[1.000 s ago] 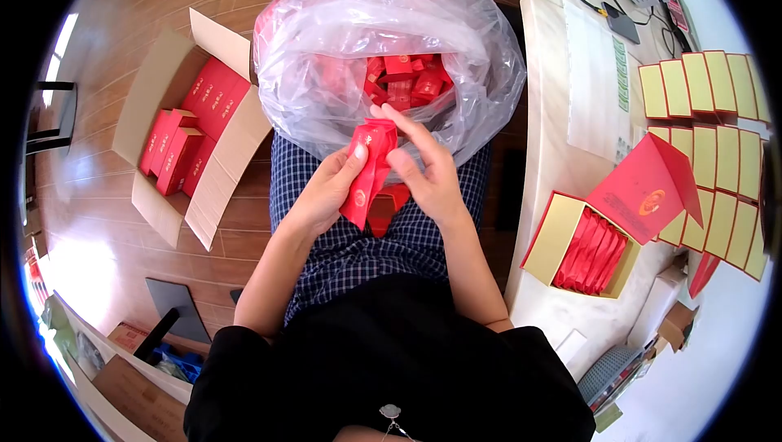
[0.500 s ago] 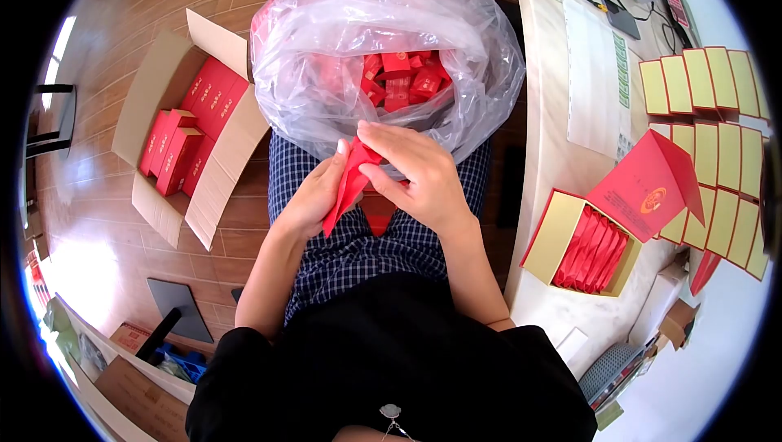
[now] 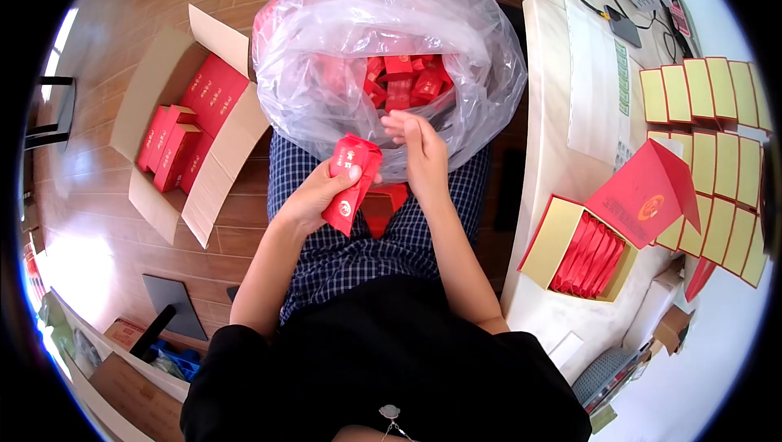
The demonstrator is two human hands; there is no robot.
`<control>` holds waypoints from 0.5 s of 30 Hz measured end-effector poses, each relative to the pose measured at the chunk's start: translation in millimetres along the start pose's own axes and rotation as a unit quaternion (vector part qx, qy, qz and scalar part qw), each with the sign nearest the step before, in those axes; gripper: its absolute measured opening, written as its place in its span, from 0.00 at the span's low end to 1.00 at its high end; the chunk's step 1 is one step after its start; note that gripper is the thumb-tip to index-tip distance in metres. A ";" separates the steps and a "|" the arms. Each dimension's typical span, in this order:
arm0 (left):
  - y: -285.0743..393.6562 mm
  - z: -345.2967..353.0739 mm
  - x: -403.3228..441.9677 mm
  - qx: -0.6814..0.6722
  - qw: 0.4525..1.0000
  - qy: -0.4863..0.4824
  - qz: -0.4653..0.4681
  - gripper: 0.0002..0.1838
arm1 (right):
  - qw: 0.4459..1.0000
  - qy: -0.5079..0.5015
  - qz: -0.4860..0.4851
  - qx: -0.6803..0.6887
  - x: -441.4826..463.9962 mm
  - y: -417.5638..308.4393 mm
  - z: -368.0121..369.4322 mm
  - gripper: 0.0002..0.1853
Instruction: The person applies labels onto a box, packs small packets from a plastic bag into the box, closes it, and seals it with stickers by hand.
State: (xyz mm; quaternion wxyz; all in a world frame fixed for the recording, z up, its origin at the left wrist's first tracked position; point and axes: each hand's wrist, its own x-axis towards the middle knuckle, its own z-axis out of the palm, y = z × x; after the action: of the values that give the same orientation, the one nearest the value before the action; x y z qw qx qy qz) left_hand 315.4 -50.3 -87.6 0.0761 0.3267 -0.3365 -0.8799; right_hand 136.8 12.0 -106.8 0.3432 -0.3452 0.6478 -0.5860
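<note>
In my left hand [image 3: 312,197] I grip a red foil packet [image 3: 353,183] with pale lettering, its printed face turned up over my lap. My right hand [image 3: 423,153] is apart from it, fingers stretched out and thumb raised, holding nothing. Just beyond both hands stands a large clear plastic bag [image 3: 481,108] with many red packets [image 3: 399,87] showing through its opening. Between my thighs lies another red item [image 3: 383,210], partly hidden by the held packet.
To the right, an open red-and-gold box [image 3: 538,255] holds a row of red packets on the marble-patterned counter [image 3: 542,116]. Gold-faced boxes [image 3: 700,149] stand behind it. On the floor at left, an open carton [image 3: 220,189] contains red boxes [image 3: 175,157].
My right hand has let go of the red packet and moved away to the right, fingers straightening. My left hand now holds the packet alone, turned so its printed face shows.
</note>
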 end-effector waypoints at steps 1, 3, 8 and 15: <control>-2.6 -3.1 1.0 -0.023 1.000 0.016 0.000 0.30 | 0.997 0.032 0.051 -0.048 10.3 18.0 -2.1 0.14; -5.8 -7.7 0.9 -0.060 0.998 0.020 -0.011 0.31 | 0.991 0.067 0.006 -0.113 36.8 75.1 -3.4 0.14; -6.5 -17.4 -5.3 -0.095 0.995 0.038 0.010 0.34 | 0.960 0.143 0.002 -0.242 99.3 101.8 17.3 0.24; 4.0 -15.3 -6.9 -0.178 0.981 0.027 0.072 0.38 | 0.852 0.079 -0.036 -0.517 140.2 102.4 34.0 0.37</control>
State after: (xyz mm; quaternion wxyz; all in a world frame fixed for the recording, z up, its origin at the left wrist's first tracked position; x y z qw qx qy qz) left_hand 330.0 -59.2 -90.0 0.2053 0.3069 -0.1947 -0.9087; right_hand 87.2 -117.2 -217.0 0.0417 -0.4487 0.8691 -0.2038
